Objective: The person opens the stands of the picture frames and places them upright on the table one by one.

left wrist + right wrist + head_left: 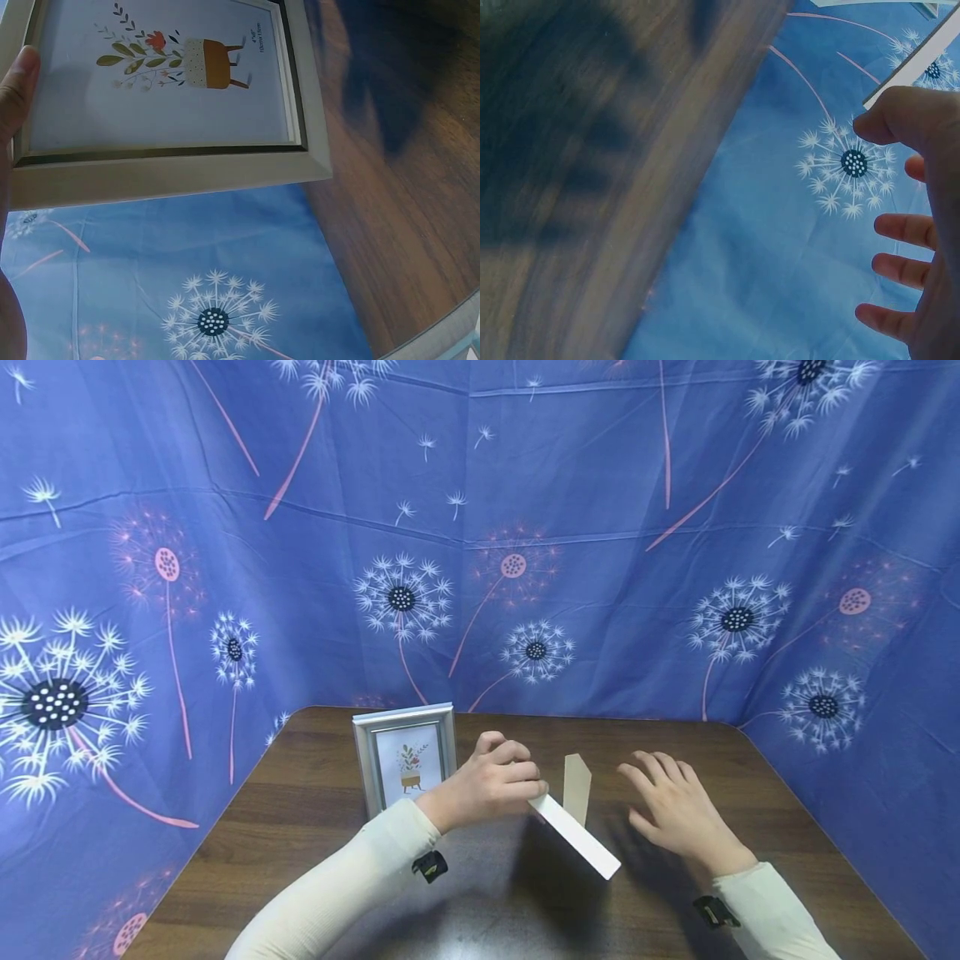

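My left hand (491, 781) grips a white picture frame (577, 842) by its upper end, holding it tilted above the table. From above, the frame shows mostly its narrow edge, and a beige stand leg (576, 787) sticks out behind it. The left wrist view has the front of this frame (172, 176), with a print of a potted plant and the left thumb (16, 90) on its border. To the right of the frame, my right hand (678, 814) is raised with spread fingers, apart from it and holding nothing.
A silver picture frame (366, 760) with a similar plant print stands on the brown wooden table (285, 852), partly behind the left forearm. Blue dandelion-patterned cloth (615, 635) hangs around the back and sides of the table.
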`<state>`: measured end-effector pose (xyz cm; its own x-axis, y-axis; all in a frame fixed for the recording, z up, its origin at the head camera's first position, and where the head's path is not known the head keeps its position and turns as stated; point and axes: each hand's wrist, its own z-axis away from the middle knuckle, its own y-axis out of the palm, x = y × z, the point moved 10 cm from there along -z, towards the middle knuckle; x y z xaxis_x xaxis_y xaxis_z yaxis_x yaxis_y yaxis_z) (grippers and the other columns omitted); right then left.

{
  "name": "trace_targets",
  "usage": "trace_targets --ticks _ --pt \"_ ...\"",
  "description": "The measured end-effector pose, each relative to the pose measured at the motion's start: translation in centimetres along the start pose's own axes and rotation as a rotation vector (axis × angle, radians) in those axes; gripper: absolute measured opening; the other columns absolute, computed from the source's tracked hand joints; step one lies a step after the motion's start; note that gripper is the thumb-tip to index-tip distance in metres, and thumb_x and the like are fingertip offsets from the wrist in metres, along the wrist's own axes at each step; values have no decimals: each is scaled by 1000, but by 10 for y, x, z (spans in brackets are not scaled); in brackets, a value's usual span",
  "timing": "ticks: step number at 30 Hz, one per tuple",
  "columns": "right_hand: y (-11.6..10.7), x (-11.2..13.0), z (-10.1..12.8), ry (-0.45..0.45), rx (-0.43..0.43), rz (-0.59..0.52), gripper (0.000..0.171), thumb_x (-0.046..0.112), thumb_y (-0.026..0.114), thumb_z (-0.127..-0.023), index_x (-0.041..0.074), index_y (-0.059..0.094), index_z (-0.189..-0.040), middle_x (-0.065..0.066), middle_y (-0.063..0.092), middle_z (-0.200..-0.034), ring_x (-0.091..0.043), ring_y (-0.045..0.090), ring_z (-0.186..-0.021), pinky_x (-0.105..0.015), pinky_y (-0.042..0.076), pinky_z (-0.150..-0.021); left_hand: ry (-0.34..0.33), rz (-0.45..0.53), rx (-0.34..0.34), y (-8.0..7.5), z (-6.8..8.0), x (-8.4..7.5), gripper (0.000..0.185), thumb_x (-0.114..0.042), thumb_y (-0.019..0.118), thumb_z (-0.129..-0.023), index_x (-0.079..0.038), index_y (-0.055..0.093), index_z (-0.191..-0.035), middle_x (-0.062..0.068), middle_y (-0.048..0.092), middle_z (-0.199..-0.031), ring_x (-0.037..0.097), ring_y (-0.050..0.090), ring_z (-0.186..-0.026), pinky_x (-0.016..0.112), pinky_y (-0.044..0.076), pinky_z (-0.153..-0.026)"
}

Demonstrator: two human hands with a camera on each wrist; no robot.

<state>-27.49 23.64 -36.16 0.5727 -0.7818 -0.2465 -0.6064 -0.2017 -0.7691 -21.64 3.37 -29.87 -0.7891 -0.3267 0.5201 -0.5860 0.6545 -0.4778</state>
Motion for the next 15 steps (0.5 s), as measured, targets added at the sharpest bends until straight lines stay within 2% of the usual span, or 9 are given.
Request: trace_targets --ticks 9,15 --pt "1 -3 7 57 10 5 58 27 70 -68 6 58 -121 -23 54 -120 -44 52 -104 -58 41 -75 -50 35 11 1 1 7 26 -35 83 -78 -21 69 -95 -11 62 -92 14 51 -95 41 35 -87" --pt "5 -5 13 96 35 13 56 27 68 -71 6 58 -121 -23 55 -119 -43 52 -105 -58 41 -76 -92 53 36 2 1 13 24 -28 82 -76 -19 69 -94 -10 61 -90 15 51 -96 43 34 -87"
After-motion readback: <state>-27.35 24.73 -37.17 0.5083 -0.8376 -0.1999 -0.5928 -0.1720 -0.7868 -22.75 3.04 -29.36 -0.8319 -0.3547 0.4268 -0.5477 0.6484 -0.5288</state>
